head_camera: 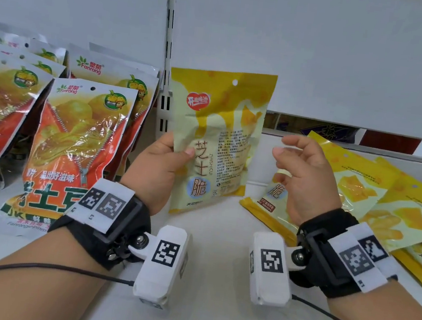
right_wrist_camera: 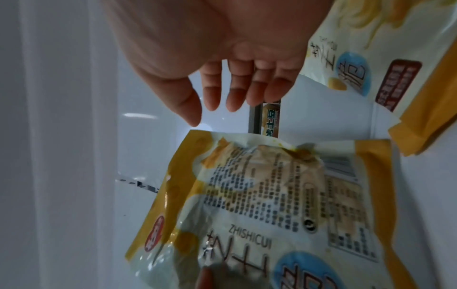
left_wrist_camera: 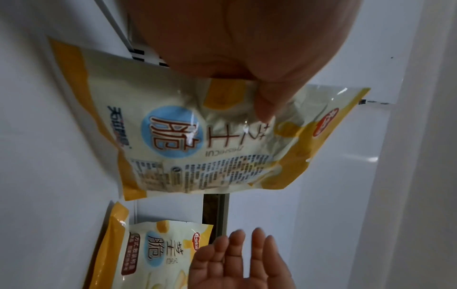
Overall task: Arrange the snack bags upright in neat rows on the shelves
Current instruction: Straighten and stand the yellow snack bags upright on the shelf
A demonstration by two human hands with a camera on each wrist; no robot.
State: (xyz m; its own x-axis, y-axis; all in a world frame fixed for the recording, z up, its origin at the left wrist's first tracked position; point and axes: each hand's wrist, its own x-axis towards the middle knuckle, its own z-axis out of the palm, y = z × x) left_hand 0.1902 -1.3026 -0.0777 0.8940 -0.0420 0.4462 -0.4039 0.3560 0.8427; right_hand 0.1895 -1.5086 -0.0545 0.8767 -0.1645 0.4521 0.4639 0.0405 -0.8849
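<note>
The left hand (head_camera: 157,161) pinches a yellow snack bag (head_camera: 217,139) by its left edge, thumb on the front, holding it upright with its bottom at the white shelf (head_camera: 216,239), just right of the slotted post (head_camera: 168,49). The right hand (head_camera: 305,176) hovers just right of that bag, fingers loosely spread and bent, holding nothing. Further right of the held bag, more yellow bags (head_camera: 373,204) lie flat in an overlapping heap on the shelf. Left of the post, orange bags (head_camera: 74,149) stand leaning back in rows
</note>
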